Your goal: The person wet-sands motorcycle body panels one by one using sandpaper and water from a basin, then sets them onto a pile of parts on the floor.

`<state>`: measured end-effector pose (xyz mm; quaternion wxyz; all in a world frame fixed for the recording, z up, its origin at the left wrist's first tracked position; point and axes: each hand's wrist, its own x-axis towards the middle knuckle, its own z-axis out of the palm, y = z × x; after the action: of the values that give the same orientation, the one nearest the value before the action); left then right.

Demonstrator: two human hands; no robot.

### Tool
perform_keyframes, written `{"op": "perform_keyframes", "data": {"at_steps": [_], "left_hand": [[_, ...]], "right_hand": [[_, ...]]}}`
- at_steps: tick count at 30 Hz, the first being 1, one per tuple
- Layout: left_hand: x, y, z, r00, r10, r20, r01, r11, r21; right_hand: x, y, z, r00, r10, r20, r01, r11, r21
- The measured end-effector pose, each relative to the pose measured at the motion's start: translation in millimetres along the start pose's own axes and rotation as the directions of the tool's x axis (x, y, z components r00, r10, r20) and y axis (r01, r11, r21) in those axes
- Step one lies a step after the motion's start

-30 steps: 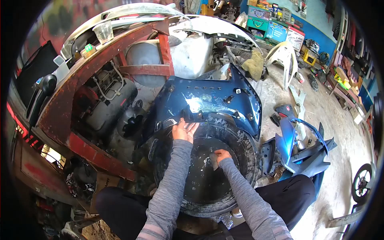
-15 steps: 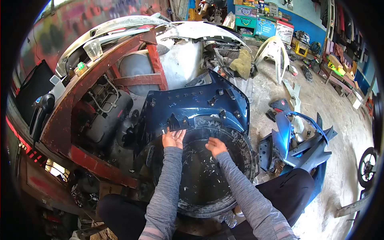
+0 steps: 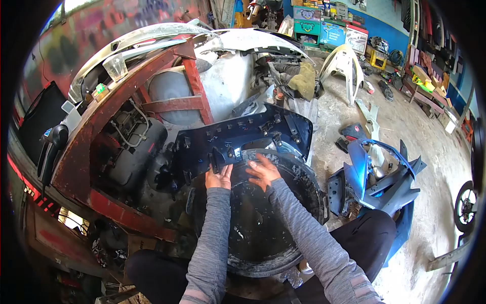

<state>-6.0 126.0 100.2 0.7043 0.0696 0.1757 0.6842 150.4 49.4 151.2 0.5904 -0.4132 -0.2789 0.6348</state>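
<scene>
A dark blue glossy body panel [image 3: 200,144], its inner side with several clips and posts toward me, leans at the far rim of a round black tub [image 3: 243,261]. My left hand [image 3: 218,178] grips the panel's near edge beside a dark tab, fingers partly hidden behind it. Just to the right, my right hand [image 3: 263,172] hovers over the tub with fingers spread and nothing in them. Pale flakes and scuffs mark the tub's dark surface.
On my left stands a red wooden frame [image 3: 174,104] with a dark tank [image 3: 136,152] inside. Blue fairing parts [image 3: 357,172] lie on the concrete at right, a white panel [image 3: 344,63] beyond them. A heat-gun-like black tool [image 3: 54,142] hangs at far left.
The panel has tipped, so its face looks narrower and its far edge sits lower. My right hand has moved left and up, its curled fingers spreading. My left hand keeps its grip.
</scene>
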Motion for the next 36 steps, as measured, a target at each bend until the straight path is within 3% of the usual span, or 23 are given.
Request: {"op": "perform_keyframes", "data": {"at_steps": [7, 10, 13, 17, 19, 21, 23, 24, 26, 27, 29, 30, 33, 34, 35, 36], "left_hand": [[6, -3, -3, 0.996, 0.051, 0.076, -0.058, 0.995, 0.086], [3, 2, -1, 0.979, 0.038, 0.198, -0.056, 0.995, 0.085], [-1, 4, 4, 0.963, 0.014, 0.268, -0.022, 0.999, 0.028], [-9, 4, 11, 0.967, -0.033, 0.253, 0.035, 0.999, 0.000], [-9, 3, 16, 0.955, -0.078, 0.287, 0.066, 0.996, 0.052], [-10, 2, 14, 0.956, -0.186, 0.228, 0.108, 0.942, 0.316], [-19, -3, 1, 0.934, -0.172, 0.315, 0.056, 0.937, 0.345], [-28, -5, 1, 0.909, -0.117, 0.400, -0.106, 0.863, 0.494], [-53, -2, 17, 0.956, -0.228, 0.184, 0.188, 0.960, 0.210], [-58, -5, 14, 0.957, -0.224, 0.183, 0.184, 0.959, 0.214], [-68, -7, -5, 0.971, -0.239, 0.018, 0.240, 0.969, -0.062], [-75, -9, -7, 0.962, -0.238, -0.133, 0.225, 0.969, -0.105], [-99, -3, 9, 0.967, -0.165, -0.193, 0.153, 0.985, -0.075], [-108, 0, 13, 0.979, -0.201, -0.028, 0.195, 0.971, -0.137], [-109, -2, 14, 0.981, -0.191, -0.025, 0.186, 0.973, -0.134], [-109, -5, 16, 0.986, -0.168, 0.011, 0.168, 0.985, 0.036]], "right_hand": [[3, -44, 60, 0.991, -0.132, 0.004, 0.131, 0.988, 0.078], [11, -62, 65, 0.984, 0.001, -0.178, 0.022, 0.992, 0.128], [7, -70, 60, 0.987, 0.047, -0.154, -0.021, 0.986, 0.162], [6, -67, 54, 0.967, 0.146, -0.207, -0.067, 0.935, 0.349], [-2, -63, 52, 0.969, 0.105, -0.225, -0.009, 0.919, 0.394], [-4, -57, 42, 0.986, 0.067, -0.150, 0.000, 0.915, 0.404], [-8, -54, 25, 0.992, 0.067, -0.106, -0.023, 0.926, 0.376], [-14, -55, 20, 0.997, 0.040, -0.070, -0.011, 0.925, 0.381], [-16, -53, 6, 1.000, -0.005, -0.012, 0.010, 0.918, 0.397], [-15, -51, -4, 1.000, -0.004, -0.008, 0.007, 0.916, 0.401], [-20, -49, -21, 0.999, -0.027, -0.023, 0.032, 0.960, 0.280], [-26, -49, -25, 0.998, -0.059, -0.011, 0.060, 0.954, 0.295], [-38, -51, -47, 0.995, -0.078, 0.057, 0.061, 0.964, 0.261], [-43, -51, -52, 0.995, -0.077, 0.069, 0.057, 0.963, 0.262], [-49, -51, -56, 0.994, -0.086, 0.065, 0.068, 0.968, 0.240], [-54, -52, -59, 0.994, -0.096, 0.061, 0.081, 0.972, 0.219]]}}
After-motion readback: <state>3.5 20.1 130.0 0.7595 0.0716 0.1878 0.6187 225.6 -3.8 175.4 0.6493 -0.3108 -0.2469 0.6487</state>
